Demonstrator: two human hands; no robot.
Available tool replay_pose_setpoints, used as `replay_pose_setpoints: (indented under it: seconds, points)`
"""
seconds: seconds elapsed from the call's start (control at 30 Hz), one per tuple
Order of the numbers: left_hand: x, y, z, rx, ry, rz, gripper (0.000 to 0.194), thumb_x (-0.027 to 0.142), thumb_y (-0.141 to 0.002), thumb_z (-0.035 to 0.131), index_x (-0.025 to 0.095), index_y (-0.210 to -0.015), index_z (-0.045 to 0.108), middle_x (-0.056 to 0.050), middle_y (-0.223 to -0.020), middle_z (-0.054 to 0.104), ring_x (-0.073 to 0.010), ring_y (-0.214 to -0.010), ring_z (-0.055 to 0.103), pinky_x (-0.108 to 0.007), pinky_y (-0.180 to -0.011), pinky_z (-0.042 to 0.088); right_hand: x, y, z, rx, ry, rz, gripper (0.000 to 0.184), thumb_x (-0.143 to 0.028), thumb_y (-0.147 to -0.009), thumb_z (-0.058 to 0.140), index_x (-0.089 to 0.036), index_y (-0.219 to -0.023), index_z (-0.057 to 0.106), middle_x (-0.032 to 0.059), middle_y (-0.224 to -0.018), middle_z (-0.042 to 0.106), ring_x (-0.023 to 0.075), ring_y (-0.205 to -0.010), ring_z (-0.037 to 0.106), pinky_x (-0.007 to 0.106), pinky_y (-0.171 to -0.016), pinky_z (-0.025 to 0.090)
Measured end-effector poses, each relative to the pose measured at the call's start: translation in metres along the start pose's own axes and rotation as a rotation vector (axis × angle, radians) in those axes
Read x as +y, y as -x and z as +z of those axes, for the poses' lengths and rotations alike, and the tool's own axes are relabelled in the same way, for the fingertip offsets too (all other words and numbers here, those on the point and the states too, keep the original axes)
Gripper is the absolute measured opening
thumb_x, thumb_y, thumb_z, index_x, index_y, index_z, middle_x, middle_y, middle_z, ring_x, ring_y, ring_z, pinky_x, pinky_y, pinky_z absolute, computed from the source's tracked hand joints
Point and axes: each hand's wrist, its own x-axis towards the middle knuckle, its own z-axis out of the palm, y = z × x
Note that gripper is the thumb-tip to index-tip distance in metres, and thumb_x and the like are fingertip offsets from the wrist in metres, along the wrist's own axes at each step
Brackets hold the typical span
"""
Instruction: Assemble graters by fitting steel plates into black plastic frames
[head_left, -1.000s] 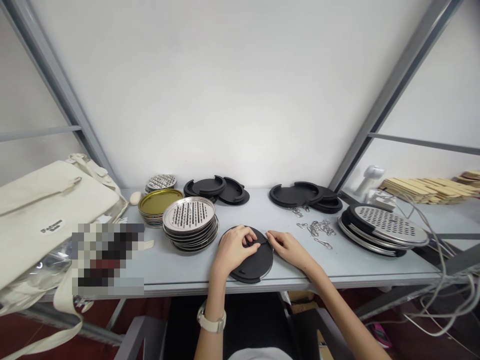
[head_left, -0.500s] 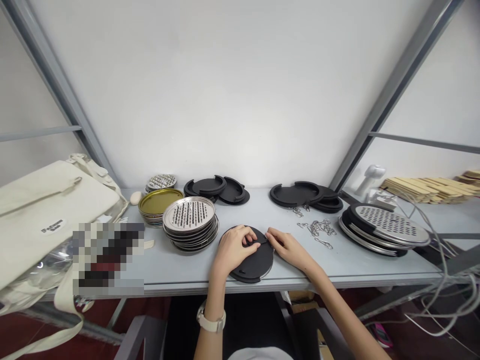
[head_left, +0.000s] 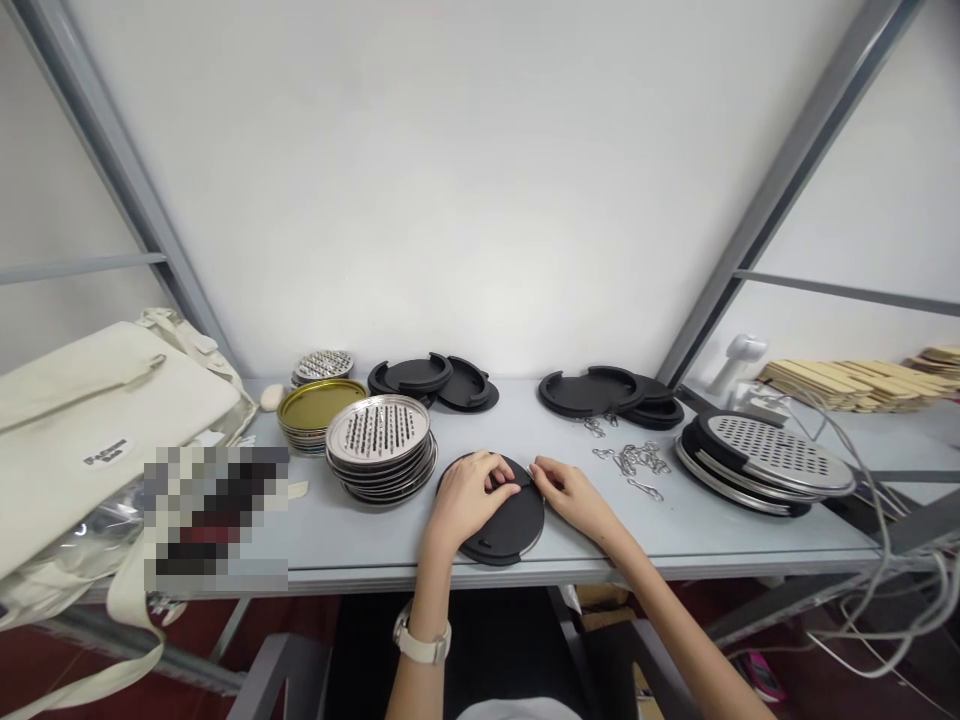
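A black round plastic base (head_left: pixel 517 530) lies on the table in front of me, with a thin metal rim showing at its lower right edge. My left hand (head_left: pixel 472 495) rests over its upper left part, fingers bent and thumb pressed down on it, holding it in place. At the base's right edge is my right hand (head_left: pixel 566 490), thumb and fingertips pinched together. A tiny bit of metal seems to show at those fingertips, but what it is cannot be made out. Loose metal clips (head_left: pixel 637 458) lie to the right of that hand.
A stack of round metal grater plates (head_left: pixel 379 430) stands left, beside gold-coloured discs (head_left: pixel 322 402). More black bases (head_left: pixel 589 390) lie along the wall. At right are graters in black frames (head_left: pixel 780 450), wooden slats (head_left: pixel 847 385) and cables. A cream bag (head_left: pixel 112 420) sits far left.
Both hands stay at the black base with nearly the same grip. The right fingertips have shifted very slightly at its edge. The view has moved a little.
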Motion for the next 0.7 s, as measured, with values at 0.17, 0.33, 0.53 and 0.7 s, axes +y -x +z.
replay_pose_setpoints:
  seconds: [0.17,0.33,0.53,0.7]
  points:
    - [0.000,0.001,0.000,0.000,-0.001,0.008,0.007,0.027,-0.079,0.066,0.023,-0.084,0.064,0.002,-0.083,0.064,-0.0138,-0.074,0.056,-0.027,-0.071,0.043,0.006,-0.003,0.000,-0.039,-0.030,-0.009,0.035,-0.039,-0.095,0.036,-0.021,-0.065,0.032,-0.0057,-0.057,0.033,0.0111,-0.055,0.034,0.024,-0.054,0.026]
    - [0.001,0.001,0.000,-0.001,0.002,0.000,0.007,0.028,-0.080,0.064,0.023,-0.085,0.063,0.002,-0.084,0.064,-0.0139,-0.073,0.056,-0.027,-0.073,0.043,0.003,-0.003,-0.002,-0.067,-0.019,-0.032,0.035,-0.038,-0.097,0.035,-0.021,-0.066,0.033,-0.0057,-0.057,0.035,0.0113,-0.055,0.036,0.024,-0.055,0.026]
    - [0.002,0.002,-0.001,0.007,-0.003,-0.013,0.006,0.027,-0.080,0.064,0.023,-0.084,0.063,0.003,-0.084,0.063,-0.0134,-0.074,0.054,-0.027,-0.072,0.042,-0.003,0.002,-0.003,-0.037,-0.004,-0.040,0.035,-0.038,-0.099,0.033,-0.021,-0.069,0.037,-0.0047,-0.060,0.042,0.0125,-0.057,0.042,0.025,-0.058,0.029]
    - [0.003,0.003,0.000,0.023,-0.015,-0.029,0.006,0.028,-0.080,0.065,0.024,-0.083,0.062,0.003,-0.083,0.062,-0.0132,-0.073,0.054,-0.026,-0.071,0.042,-0.005,0.003,-0.004,-0.043,0.012,-0.042,0.034,-0.037,-0.099,0.032,-0.021,-0.069,0.037,-0.0041,-0.060,0.043,0.0136,-0.056,0.043,0.025,-0.058,0.030]
